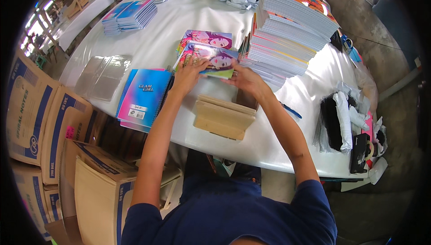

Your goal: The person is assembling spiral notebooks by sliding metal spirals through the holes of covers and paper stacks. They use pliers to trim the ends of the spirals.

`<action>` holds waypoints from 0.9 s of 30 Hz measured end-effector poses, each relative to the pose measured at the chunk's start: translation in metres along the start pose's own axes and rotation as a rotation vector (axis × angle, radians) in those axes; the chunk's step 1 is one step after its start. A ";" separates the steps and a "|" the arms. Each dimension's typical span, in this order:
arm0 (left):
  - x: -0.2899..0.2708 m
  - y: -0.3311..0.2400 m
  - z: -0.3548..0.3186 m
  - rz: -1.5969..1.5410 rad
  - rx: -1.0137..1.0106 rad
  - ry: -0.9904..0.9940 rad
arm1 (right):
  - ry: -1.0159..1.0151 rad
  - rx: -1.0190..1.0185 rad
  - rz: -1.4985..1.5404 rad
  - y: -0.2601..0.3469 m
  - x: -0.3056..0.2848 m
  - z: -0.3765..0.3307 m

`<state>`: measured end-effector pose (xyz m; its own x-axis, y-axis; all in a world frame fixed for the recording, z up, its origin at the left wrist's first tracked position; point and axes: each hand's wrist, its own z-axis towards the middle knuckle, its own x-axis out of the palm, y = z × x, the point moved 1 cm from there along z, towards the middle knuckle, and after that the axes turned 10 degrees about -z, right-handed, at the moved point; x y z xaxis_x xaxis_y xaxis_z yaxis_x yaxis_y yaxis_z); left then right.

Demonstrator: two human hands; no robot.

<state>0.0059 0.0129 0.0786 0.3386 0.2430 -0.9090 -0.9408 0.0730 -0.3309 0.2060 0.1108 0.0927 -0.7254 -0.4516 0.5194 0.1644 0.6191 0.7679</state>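
My left hand [191, 74] grips the left side of a notebook [221, 61] with a colourful illustrated cover, its fingers lying over the front. At the lower right corner of the same notebook, my right hand [246, 79] has its fingers closed on the edge. Just beyond it lies another notebook [215, 39] with a matching cover, partly hidden. Whether the held notebook is one or several together I cannot tell. Left of my left forearm is a stack of blue and pink spiral notebooks [141, 93]. A brown cardboard box [224, 117] sits between my forearms.
Tall notebook stacks [283, 43] rise at the right. Blue notebooks [130, 16] and clear plastic sleeves [102, 78] lie at the left. A blue pen [291, 110] is beside my right forearm. Crumpled plastic [343, 114] and a black box [359, 153] occupy the right edge; cartons [67, 132] stand left.
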 end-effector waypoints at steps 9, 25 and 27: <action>-0.051 -0.015 -0.022 -1.232 -0.014 -0.565 | -0.211 -0.868 -0.931 0.035 0.025 -0.125; -0.012 -0.065 -0.090 -1.476 -0.008 -0.133 | -0.203 -0.799 -0.970 -0.089 -0.043 -0.175; 0.001 -0.076 -0.092 -1.491 -0.096 -0.199 | -0.228 -0.573 -0.811 -0.098 -0.021 -0.175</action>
<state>0.0789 -0.0813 0.0800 0.9416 0.1292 0.3110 0.2607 0.3047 -0.9161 0.3226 -0.0529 0.0724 -0.8610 -0.4277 -0.2753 -0.1817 -0.2469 0.9518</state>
